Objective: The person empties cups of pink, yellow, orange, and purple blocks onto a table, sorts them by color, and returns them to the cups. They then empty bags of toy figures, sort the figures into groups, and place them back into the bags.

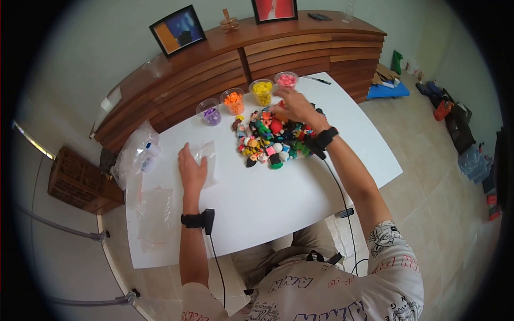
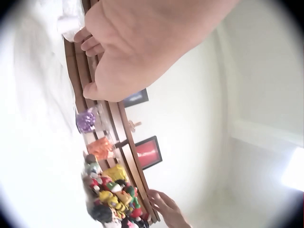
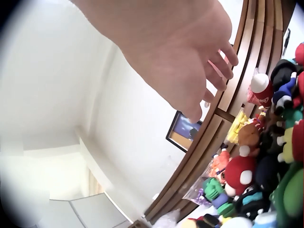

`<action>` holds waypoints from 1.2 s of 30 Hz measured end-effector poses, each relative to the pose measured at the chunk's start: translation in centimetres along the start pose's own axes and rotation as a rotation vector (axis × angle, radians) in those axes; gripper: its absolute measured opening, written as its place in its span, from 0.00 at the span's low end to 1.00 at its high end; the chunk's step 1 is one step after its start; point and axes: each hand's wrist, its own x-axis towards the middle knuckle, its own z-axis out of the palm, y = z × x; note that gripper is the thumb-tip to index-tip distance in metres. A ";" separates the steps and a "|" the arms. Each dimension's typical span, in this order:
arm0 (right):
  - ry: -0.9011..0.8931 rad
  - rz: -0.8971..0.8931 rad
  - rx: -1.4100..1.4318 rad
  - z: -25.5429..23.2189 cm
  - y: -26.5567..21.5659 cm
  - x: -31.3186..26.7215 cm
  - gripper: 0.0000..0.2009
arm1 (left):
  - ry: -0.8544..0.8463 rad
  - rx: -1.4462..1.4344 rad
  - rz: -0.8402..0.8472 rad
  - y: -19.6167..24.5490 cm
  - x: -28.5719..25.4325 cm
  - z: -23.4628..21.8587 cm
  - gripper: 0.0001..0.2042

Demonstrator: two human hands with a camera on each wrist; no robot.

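Observation:
My left hand [image 1: 193, 170] lies on a clear plastic bag [image 1: 211, 170] on the white table, its fingers extended and thumb apart. The right hand [image 1: 295, 106] hovers over the far side of a heap of small, colourful toy figures [image 1: 276, 142], with loosely bent fingers and nothing in its grasp. Just beyond that hand stand clear cups holding yellow pieces [image 1: 262, 87] and pink pieces [image 1: 287, 80]. Farther left in the same row, other cups hold orange pieces [image 1: 233, 101] and purple pieces [image 1: 212, 116]. In the right wrist view, the toy figures [image 3: 240, 173] appear below the hand.
A second flat clear bag [image 1: 155, 216] lies at the table's left front. Behind it sits a bulky plastic bag [image 1: 134, 152] with white round items. A black pen [image 1: 317, 79] rests near the far right corner. The wooden cabinet [image 1: 289, 51] borders the table's back.

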 end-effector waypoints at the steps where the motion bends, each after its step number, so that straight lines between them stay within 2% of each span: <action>1: 0.002 0.006 -0.009 0.0 -0.7 0.4 0.28 | -0.031 -0.125 0.085 1.4 0.5 0.9 0.36; 2: -0.234 0.046 -0.050 0.0 -1.7 0.5 0.28 | -0.065 -0.248 0.167 2.7 0.8 1.8 0.35; 3: -0.470 0.087 -0.087 -0.3 -2.4 0.4 0.28 | -0.070 -0.251 0.170 4.2 1.2 2.8 0.35; 4: -0.358 0.032 -0.080 1.2 -1.2 -0.3 0.26 | -0.120 -0.315 0.223 5.7 1.7 3.9 0.36; 8: -0.230 -0.027 -0.027 -0.2 -1.6 -2.2 0.20 | -0.232 -0.419 0.324 10.0 2.6 8.1 0.40; 9: -0.213 -0.064 -0.052 -0.9 -1.8 -2.7 0.17 | -0.234 -0.421 0.326 10.9 2.3 8.6 0.40; 11: -0.195 -0.095 -0.077 -1.8 -1.7 -3.6 0.14 | -0.354 -0.484 0.248 12.6 1.4 9.2 0.42; 12: -0.143 -0.144 -0.092 -2.2 -1.7 -4.0 0.12 | -0.286 -0.427 0.290 13.2 1.0 9.5 0.42; 13: -0.090 -0.195 -0.105 -2.6 -1.7 -4.4 0.10 | -0.289 -0.428 0.290 13.4 0.8 9.8 0.42; 15: -0.093 -0.202 -0.099 -3.4 -1.7 -5.1 0.09 | -0.209 -0.445 0.382 13.5 0.2 10.1 0.41; 17: -0.089 -0.216 -0.091 -4.4 -1.7 -5.6 0.10 | -0.207 -0.458 0.391 14.0 -0.4 9.5 0.40; 20: -0.126 -0.072 -0.040 -5.6 -1.0 -7.0 0.13 | -0.297 -0.354 0.358 14.3 -1.4 9.1 0.39; 21: -0.129 -0.073 -0.038 -5.9 -0.6 -7.6 0.13 | -0.297 -0.354 0.354 14.3 -1.5 9.3 0.39; 23: -0.097 0.107 -0.019 -6.7 0.3 -8.6 0.14 | -0.260 -0.301 0.293 14.8 -1.6 9.2 0.41; 24: -0.144 0.168 0.010 -7.0 1.0 -9.0 0.15 | -0.262 -0.254 0.252 15.2 -1.4 9.3 0.43; 25: -0.145 0.174 0.006 -6.9 1.3 -9.3 0.15 | -0.267 -0.259 0.255 15.5 -0.9 9.7 0.43; 27: -0.092 0.205 0.061 -7.0 2.0 -10.0 0.15 | -0.125 -0.345 0.250 16.1 0.9 10.9 0.46; 29: -0.085 0.211 0.071 -7.2 2.0 -10.4 0.16 | -0.140 -0.403 0.246 16.9 2.6 11.3 0.46; 31: -0.071 0.212 0.083 -7.2 2.2 -10.7 0.17 | -0.359 -0.330 0.246 17.6 3.7 11.6 0.47; 33: 0.038 0.346 0.315 -6.6 2.7 -11.5 0.19 | -0.360 -0.295 0.303 17.7 4.3 11.7 0.48; 34: -0.020 0.459 0.468 -6.8 3.5 -11.6 0.23 | -0.367 -0.257 0.354 17.7 4.3 11.6 0.48; 35: -0.019 0.467 0.467 -6.8 4.3 -11.8 0.23 | -0.375 -0.218 0.405 17.6 4.3 11.5 0.48; 36: -0.067 0.524 0.478 -6.8 4.9 -12.0 0.25 | -0.450 -0.206 0.354 17.4 4.6 11.4 0.48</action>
